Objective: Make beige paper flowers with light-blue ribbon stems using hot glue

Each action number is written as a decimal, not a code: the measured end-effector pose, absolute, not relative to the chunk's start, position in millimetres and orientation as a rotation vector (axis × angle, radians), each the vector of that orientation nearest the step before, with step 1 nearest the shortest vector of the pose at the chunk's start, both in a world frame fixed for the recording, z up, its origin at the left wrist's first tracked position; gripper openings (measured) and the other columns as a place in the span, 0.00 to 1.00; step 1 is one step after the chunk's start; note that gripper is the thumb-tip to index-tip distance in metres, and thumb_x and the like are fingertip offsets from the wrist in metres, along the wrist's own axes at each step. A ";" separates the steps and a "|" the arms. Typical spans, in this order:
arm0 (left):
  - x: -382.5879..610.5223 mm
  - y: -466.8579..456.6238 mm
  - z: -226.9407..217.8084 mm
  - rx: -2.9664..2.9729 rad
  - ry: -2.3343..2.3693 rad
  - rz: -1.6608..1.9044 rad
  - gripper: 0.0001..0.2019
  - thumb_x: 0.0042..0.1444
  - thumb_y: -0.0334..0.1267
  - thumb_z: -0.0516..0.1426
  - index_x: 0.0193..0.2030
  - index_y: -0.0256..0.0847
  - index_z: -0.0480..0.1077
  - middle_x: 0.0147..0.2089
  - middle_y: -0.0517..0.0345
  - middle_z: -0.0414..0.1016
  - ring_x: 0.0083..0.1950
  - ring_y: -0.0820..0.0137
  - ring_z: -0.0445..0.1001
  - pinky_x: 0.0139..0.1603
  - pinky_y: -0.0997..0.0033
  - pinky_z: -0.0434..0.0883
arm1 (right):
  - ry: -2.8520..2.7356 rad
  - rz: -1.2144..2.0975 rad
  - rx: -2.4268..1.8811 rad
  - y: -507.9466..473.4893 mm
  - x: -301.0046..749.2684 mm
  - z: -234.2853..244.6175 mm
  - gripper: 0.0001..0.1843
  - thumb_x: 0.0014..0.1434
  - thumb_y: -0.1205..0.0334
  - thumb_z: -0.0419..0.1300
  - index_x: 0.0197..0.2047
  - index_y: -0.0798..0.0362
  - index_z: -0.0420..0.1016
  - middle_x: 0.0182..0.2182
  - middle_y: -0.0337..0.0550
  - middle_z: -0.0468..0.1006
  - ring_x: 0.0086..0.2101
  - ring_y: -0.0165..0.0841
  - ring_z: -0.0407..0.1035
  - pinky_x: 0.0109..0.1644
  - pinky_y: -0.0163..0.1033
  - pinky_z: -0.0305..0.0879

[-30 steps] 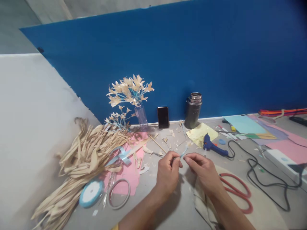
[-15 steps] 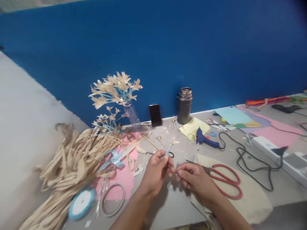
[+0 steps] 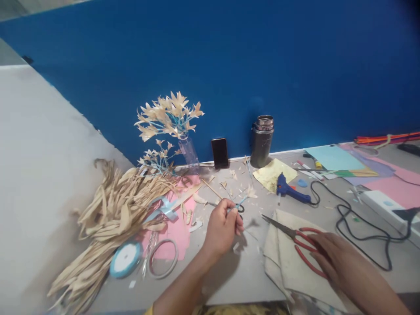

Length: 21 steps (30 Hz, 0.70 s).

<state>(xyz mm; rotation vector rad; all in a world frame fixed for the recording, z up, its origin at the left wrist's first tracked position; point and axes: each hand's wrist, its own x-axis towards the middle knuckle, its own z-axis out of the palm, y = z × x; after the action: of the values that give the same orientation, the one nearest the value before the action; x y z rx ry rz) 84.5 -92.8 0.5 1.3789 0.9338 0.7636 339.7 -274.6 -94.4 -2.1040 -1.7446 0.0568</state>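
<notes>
My left hand [image 3: 226, 225] pinches the blue-wrapped stem of a small handmade flower [image 3: 251, 192] with pale, pointed petals. The flower head points up and to the right, beyond the fingertips. Over at the right, my right hand [image 3: 334, 258] lies around the red handles of a pair of scissors [image 3: 303, 240], hiding part of the loops. The dark blades point left and are closed together. Beneath them is a folded cream cloth [image 3: 278, 258].
Dried husks [image 3: 111, 205] and a light-blue ribbon spool [image 3: 125, 259] lie left. Behind stand a clear vase [image 3: 189, 153] of similar flowers, a phone [image 3: 219, 153] and a dark flask [image 3: 261, 142]. A blue glue gun [image 3: 290, 190] trails its cord near a white power strip [image 3: 380, 203].
My right hand has left the lower end of the flower's stem and moved right onto the scissors' handles. My left hand keeps the flower, now tilted further right. The view has shifted slightly.
</notes>
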 end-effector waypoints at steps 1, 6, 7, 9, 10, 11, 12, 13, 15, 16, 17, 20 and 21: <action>86.0 -93.7 0.0 1.378 0.926 0.753 0.09 0.58 0.44 0.54 0.37 0.41 0.61 0.23 0.63 0.72 0.21 0.72 0.71 0.21 0.75 0.67 | -1.774 0.072 -2.096 -273.2 340.4 -93.1 0.17 0.64 0.53 0.54 0.50 0.48 0.77 0.45 0.51 0.80 0.44 0.45 0.76 0.48 0.48 0.70; 86.0 -92.2 0.2 1.266 0.899 0.717 0.14 0.56 0.48 0.57 0.36 0.42 0.60 0.21 0.63 0.72 0.20 0.70 0.72 0.20 0.73 0.69 | -1.799 0.168 -2.039 -272.4 356.6 -92.7 0.16 0.63 0.52 0.55 0.47 0.48 0.79 0.42 0.53 0.83 0.39 0.46 0.78 0.43 0.47 0.73; 84.3 -91.2 0.3 1.235 0.887 0.706 0.15 0.55 0.50 0.58 0.35 0.42 0.60 0.21 0.62 0.72 0.20 0.69 0.73 0.20 0.72 0.70 | -1.773 0.205 -2.021 -273.2 361.0 -93.1 0.17 0.62 0.51 0.55 0.47 0.48 0.79 0.43 0.53 0.83 0.39 0.47 0.78 0.42 0.46 0.73; 80.1 -89.3 -0.3 1.174 0.857 0.685 0.18 0.52 0.52 0.60 0.34 0.41 0.60 0.21 0.61 0.73 0.20 0.69 0.73 0.20 0.72 0.71 | -1.705 0.298 -1.997 -274.2 366.4 -90.6 0.20 0.61 0.49 0.56 0.50 0.48 0.79 0.44 0.54 0.83 0.39 0.48 0.79 0.40 0.46 0.74; 77.9 -88.6 -0.8 1.147 0.842 0.678 0.19 0.51 0.53 0.61 0.34 0.41 0.61 0.22 0.61 0.73 0.20 0.70 0.73 0.20 0.72 0.71 | -1.675 0.359 -1.983 -273.9 366.1 -87.1 0.21 0.60 0.48 0.57 0.52 0.47 0.79 0.45 0.54 0.83 0.40 0.48 0.79 0.40 0.45 0.75; 76.0 -87.9 -1.5 1.124 0.829 0.675 0.20 0.51 0.54 0.62 0.34 0.41 0.61 0.22 0.61 0.73 0.20 0.70 0.73 0.20 0.73 0.71 | -1.648 0.425 -1.962 -273.1 363.4 -82.1 0.22 0.59 0.47 0.58 0.53 0.47 0.78 0.47 0.54 0.83 0.42 0.49 0.78 0.41 0.45 0.75; 74.4 -87.4 -2.2 1.103 0.819 0.677 0.20 0.50 0.54 0.62 0.34 0.41 0.61 0.22 0.61 0.73 0.21 0.70 0.73 0.20 0.73 0.70 | -1.621 0.490 -1.932 -271.4 357.9 -75.8 0.23 0.58 0.46 0.59 0.54 0.47 0.77 0.48 0.54 0.82 0.43 0.49 0.78 0.43 0.45 0.75; 73.3 -86.8 -2.6 1.085 0.809 0.682 0.21 0.49 0.54 0.63 0.34 0.40 0.62 0.22 0.61 0.73 0.21 0.70 0.73 0.20 0.74 0.70 | -1.601 0.561 -1.887 -268.8 350.1 -68.7 0.24 0.57 0.46 0.60 0.54 0.47 0.77 0.50 0.53 0.81 0.45 0.49 0.77 0.45 0.45 0.74; 72.4 -85.5 -2.3 1.057 0.789 0.698 0.21 0.48 0.54 0.64 0.34 0.40 0.61 0.22 0.62 0.73 0.20 0.71 0.73 0.20 0.74 0.70 | -1.522 0.677 -1.797 -260.7 329.3 -53.6 0.22 0.54 0.48 0.63 0.49 0.48 0.79 0.47 0.54 0.81 0.45 0.48 0.76 0.47 0.44 0.73; 72.4 -84.7 -1.4 1.046 0.779 0.707 0.21 0.48 0.54 0.64 0.34 0.40 0.61 0.22 0.62 0.72 0.20 0.71 0.73 0.20 0.74 0.70 | -1.478 0.763 -1.761 -255.4 318.0 -46.9 0.20 0.54 0.48 0.63 0.47 0.49 0.80 0.45 0.52 0.81 0.44 0.47 0.75 0.46 0.42 0.72; 72.6 -83.9 0.0 1.038 0.771 0.713 0.21 0.48 0.53 0.64 0.35 0.40 0.61 0.22 0.62 0.72 0.20 0.71 0.73 0.20 0.75 0.69 | -1.428 0.865 -1.726 -249.6 307.2 -41.1 0.18 0.55 0.48 0.62 0.43 0.49 0.80 0.40 0.50 0.81 0.40 0.44 0.75 0.43 0.41 0.72; 72.8 -81.5 6.0 1.030 0.757 0.721 0.21 0.49 0.53 0.64 0.35 0.40 0.61 0.22 0.62 0.73 0.20 0.71 0.73 0.20 0.75 0.69 | -1.309 1.149 -1.540 -231.8 282.7 -31.2 0.18 0.49 0.44 0.66 0.36 0.49 0.79 0.29 0.44 0.77 0.30 0.39 0.69 0.34 0.39 0.68; 72.5 -80.6 8.0 1.030 0.751 0.723 0.21 0.49 0.53 0.64 0.34 0.40 0.61 0.22 0.62 0.72 0.20 0.71 0.73 0.20 0.76 0.69 | -1.232 1.184 -1.498 -226.5 277.7 -30.0 0.20 0.47 0.42 0.67 0.34 0.49 0.79 0.28 0.44 0.76 0.28 0.39 0.67 0.32 0.39 0.66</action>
<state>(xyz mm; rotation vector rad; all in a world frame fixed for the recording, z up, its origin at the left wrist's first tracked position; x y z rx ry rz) 72.5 -80.6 8.0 1.0300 0.7513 0.7231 277.7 -226.5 -30.0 -1.4978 -1.2324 1.1841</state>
